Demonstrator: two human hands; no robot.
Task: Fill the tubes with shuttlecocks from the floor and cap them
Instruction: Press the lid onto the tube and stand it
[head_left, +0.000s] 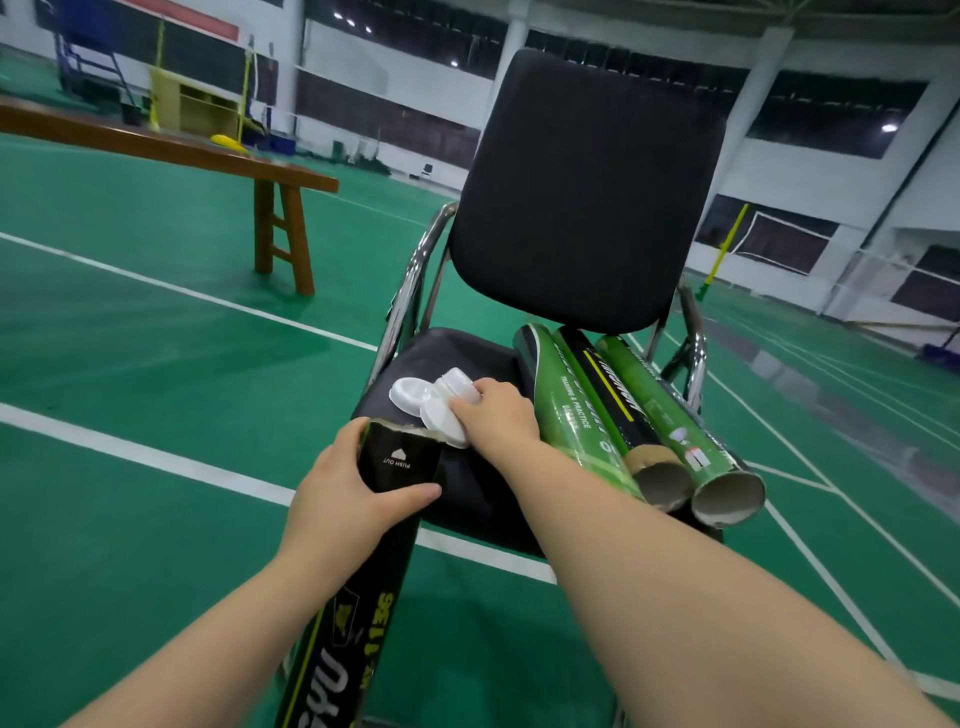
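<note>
My left hand (343, 493) grips a black shuttlecock tube (363, 582) near its open top end, which leans against the front of the black chair seat (467, 488). My right hand (493, 418) reaches onto the seat and pinches a white plastic cap (441, 421) from a small pile of white caps (410, 397). Three more tubes, green and black (602, 415), lie side by side on the right of the seat with open cardboard ends toward me. No shuttlecock is visible.
The chair has a tall black backrest (587, 192) and chrome arms (415, 280). A long wooden bench (208, 156) stands at the left on the green court floor (156, 364) with white lines. Yellow net posts stand far off.
</note>
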